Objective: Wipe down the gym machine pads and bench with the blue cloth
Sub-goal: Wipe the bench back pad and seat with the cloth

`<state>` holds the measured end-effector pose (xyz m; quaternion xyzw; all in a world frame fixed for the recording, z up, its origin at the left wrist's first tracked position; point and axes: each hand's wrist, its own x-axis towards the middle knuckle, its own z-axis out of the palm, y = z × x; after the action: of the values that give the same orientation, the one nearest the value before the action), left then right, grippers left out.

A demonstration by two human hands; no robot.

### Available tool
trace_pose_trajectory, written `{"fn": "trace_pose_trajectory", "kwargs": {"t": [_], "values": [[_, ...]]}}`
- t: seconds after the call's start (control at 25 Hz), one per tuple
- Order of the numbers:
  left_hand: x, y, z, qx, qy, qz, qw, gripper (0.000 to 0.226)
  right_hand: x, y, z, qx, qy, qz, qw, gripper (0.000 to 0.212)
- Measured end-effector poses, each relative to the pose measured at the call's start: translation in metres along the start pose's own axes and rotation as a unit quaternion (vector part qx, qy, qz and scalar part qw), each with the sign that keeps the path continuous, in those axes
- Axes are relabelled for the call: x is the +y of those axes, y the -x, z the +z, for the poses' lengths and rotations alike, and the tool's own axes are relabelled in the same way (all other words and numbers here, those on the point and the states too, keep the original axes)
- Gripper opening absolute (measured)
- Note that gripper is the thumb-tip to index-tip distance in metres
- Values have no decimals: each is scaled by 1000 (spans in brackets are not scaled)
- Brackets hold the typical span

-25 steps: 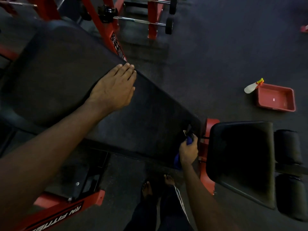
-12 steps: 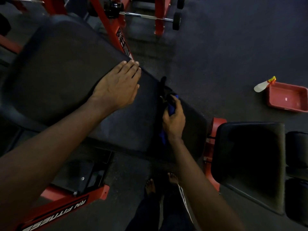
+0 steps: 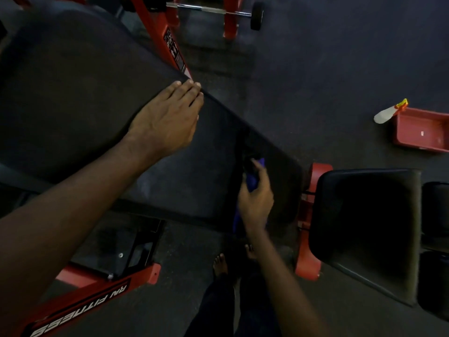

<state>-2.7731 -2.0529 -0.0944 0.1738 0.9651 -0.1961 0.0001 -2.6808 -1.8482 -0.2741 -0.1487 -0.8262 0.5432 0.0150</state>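
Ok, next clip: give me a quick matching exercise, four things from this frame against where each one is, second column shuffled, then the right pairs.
Things:
1. left hand
2. blue cloth
3. red tray
4. spray bottle

Places:
A. leaning on the tray's rim
B. gripped in the right hand on the long pad's lower end
C. on the floor, far right
D. flat on the long pad, fingers at its far edge

Pairs: 1-D, 2-B, 3-C, 4-A
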Motion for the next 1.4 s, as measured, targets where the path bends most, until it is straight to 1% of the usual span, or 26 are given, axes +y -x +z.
{"fn": "trace_pose_trajectory", "kwargs": {"t": [0.04, 0.08, 0.2, 0.32, 0.4, 0.48, 0.52, 0.56, 0.64, 0.72, 0.76, 0.8, 0.84, 0.92, 1.0, 1.04, 1.08, 1.12, 1.2, 1.28, 1.32, 1.4], "values": [[9, -4, 2, -3, 21, 11, 1000, 54, 10, 23, -6, -12, -2, -8, 1000, 49], [21, -9, 4, -14, 41, 23, 999, 54, 30, 37, -14, -12, 3, 5, 1000, 53], [65, -21, 19, -60, 74, 43, 994, 54, 91, 26, -36, 33, 38, 139, 989, 55], [86, -25, 33, -78, 53, 45, 994, 56, 124, -6, -42, 63, 46, 200, 977, 46], [88, -22, 33, -72, 37, 43, 996, 56, 145, -32, -52, 95, 49, 285, 952, 43], [89, -23, 33, -65, 32, 41, 997, 55, 159, -56, -64, 104, 51, 375, 920, 40], [90, -23, 33, -63, 34, 41, 997, 55, 160, -60, -64, 98, 57, 379, 919, 39], [91, -23, 34, -61, 35, 41, 997, 54, 156, -57, -60, 91, 59, 357, 928, 38], [93, -24, 38, -58, 27, 43, 997, 55, 140, -32, -48, 75, 47, 262, 961, 37], [93, -25, 37, -67, 18, 44, 997, 56, 130, -10, -42, 51, 42, 191, 979, 38], [92, -25, 37, -71, 15, 43, 996, 57, 133, -11, -42, 54, 36, 175, 982, 39], [92, -25, 38, -69, 13, 41, 997, 57, 141, -20, -45, 69, 32, 178, 981, 40], [92, -25, 39, -65, 12, 41, 997, 57, 152, -35, -48, 91, 32, 211, 973, 40], [93, -26, 39, -63, 12, 42, 997, 57, 178, -73, -59, 112, 49, 333, 935, 41], [93, -26, 41, -61, 9, 44, 997, 57, 196, -94, -70, 90, 53, 440, 892, 42], [94, -26, 41, -60, 6, 44, 997, 57, 200, -100, -73, 74, 57, 461, 882, 44], [94, -26, 41, -61, 6, 43, 997, 57, 199, -106, -73, 66, 62, 457, 885, 46], [94, -27, 41, -65, 5, 42, 997, 58, 194, -114, -71, 70, 63, 432, 897, 46], [94, -27, 42, -65, 1, 40, 997, 59, 172, -132, -62, 83, 61, 347, 932, 44], [95, -27, 44, -61, -3, 40, 997, 60, 142, -155, -51, 74, 59, 266, 959, 40], [95, -28, 44, -61, -3, 44, 997, 60, 127, -162, -47, 63, 67, 239, 967, 39], [96, -29, 44, -65, -4, 46, 997, 60, 100, -159, -45, 40, 73, 212, 974, 37]]}}
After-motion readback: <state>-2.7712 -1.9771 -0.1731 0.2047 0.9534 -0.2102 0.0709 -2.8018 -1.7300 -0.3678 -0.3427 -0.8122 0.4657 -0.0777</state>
